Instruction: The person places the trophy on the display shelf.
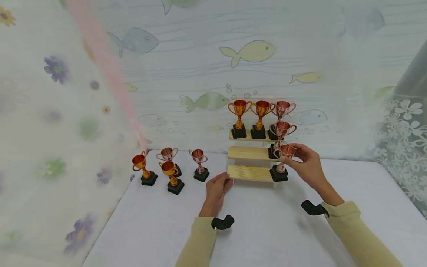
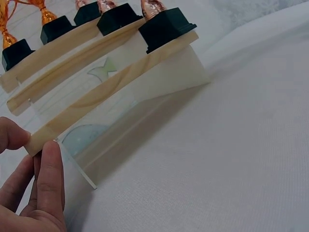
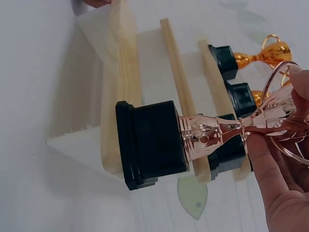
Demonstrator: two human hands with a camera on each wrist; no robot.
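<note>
High head view, forward-down — wrist views close at opposite ends, wooden stand (image 1: 248, 153) in both.

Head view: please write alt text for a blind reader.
A person's right hand holds a shiny pink trophy at the lowest tier of a pale wooden shelf; the left hand pinches its left end. Four gold or pink trophies stand above, four on the white table.

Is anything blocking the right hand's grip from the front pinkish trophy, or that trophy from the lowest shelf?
Nothing visible. The right hand's grip is around the pinkish trophy, whose black base is at the right end of the lowest shelf, with nothing seen between them. Another trophy merely stands behind, on the middle shelf.
</note>
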